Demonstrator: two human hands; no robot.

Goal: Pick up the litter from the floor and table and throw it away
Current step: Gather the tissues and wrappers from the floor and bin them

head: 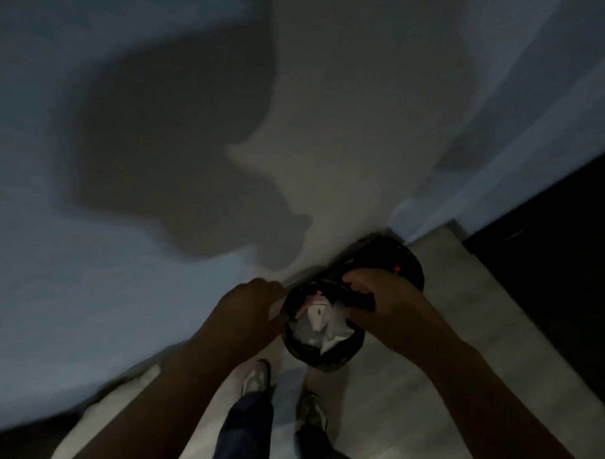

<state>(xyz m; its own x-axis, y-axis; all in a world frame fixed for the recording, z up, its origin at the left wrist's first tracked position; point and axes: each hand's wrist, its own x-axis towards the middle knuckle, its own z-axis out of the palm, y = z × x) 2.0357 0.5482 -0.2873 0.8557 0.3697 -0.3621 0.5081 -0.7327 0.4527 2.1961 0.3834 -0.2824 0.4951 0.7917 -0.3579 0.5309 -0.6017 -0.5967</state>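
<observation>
My right hand pinches the bag by its rim; my left hand meets the other side (grip too dim to tell). The litter looks light and crumpled, so I'd hold the soft rim.

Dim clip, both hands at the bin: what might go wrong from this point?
The white litter sits heaped near the rim of the bin, so pieces may spill onto the floor. The right hand grips the rim; a tug might tip it. Dim light could hide dropped scraps.

Both arms stretched forward and down, left hand blurred, right hand fingers curled over bin rim
</observation>
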